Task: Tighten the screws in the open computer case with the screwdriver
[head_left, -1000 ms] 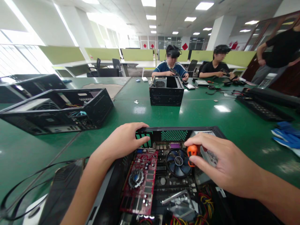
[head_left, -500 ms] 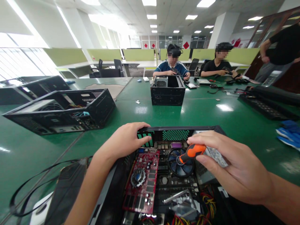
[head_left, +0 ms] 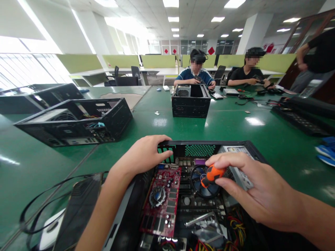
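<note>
In front of me lies an uncovered black computer case (head_left: 206, 142). My left hand (head_left: 146, 153) grips its far rim, thumb inside and fingers over the edge. An orange and black screwdriver (head_left: 213, 175) is held by its handle between the thumb and fingers of my right hand (head_left: 251, 184). The screwdriver is over the round cooling fan (head_left: 202, 191); its tip is hidden, so I cannot tell whether it touches anything. To the left of the fan is a red graphics card (head_left: 162, 205) with its own small fan. A purple connector (head_left: 200, 162) sits behind.
Another open case (head_left: 78, 122) stands at the left, and a smaller case (head_left: 191, 106) farther back. Two seated people (head_left: 195, 75) work across the green table (head_left: 146, 122). Coloured cables (head_left: 237, 226) fill the case's near right; black straps (head_left: 49, 188) lie at left.
The screwdriver handle has tilted and looks shorter, with my right fingers shifted around it. My left hand keeps its place on the rim. The whole view has swung slightly left.
</note>
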Demonstrator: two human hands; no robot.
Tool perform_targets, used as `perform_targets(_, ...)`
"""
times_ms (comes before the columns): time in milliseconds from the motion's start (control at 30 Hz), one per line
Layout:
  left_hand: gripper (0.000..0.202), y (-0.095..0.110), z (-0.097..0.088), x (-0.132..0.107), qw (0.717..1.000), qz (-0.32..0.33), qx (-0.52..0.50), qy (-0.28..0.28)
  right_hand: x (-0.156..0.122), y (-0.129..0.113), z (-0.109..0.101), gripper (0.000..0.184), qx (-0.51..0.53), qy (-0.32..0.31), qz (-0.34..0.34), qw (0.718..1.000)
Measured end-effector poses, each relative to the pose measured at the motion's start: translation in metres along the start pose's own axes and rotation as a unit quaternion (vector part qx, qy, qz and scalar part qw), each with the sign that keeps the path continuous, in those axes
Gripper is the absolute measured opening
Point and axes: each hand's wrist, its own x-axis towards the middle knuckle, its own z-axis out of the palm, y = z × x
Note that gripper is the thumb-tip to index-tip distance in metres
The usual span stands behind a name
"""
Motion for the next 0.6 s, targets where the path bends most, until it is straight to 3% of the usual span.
perform_targets(600,0.049,0.0012,-0.0004,-0.0001,1.000,0.001,-0.001,0.003,0.0047,0.0006,0.0039,0.025,0.013,-0.048,0.003,0.999)
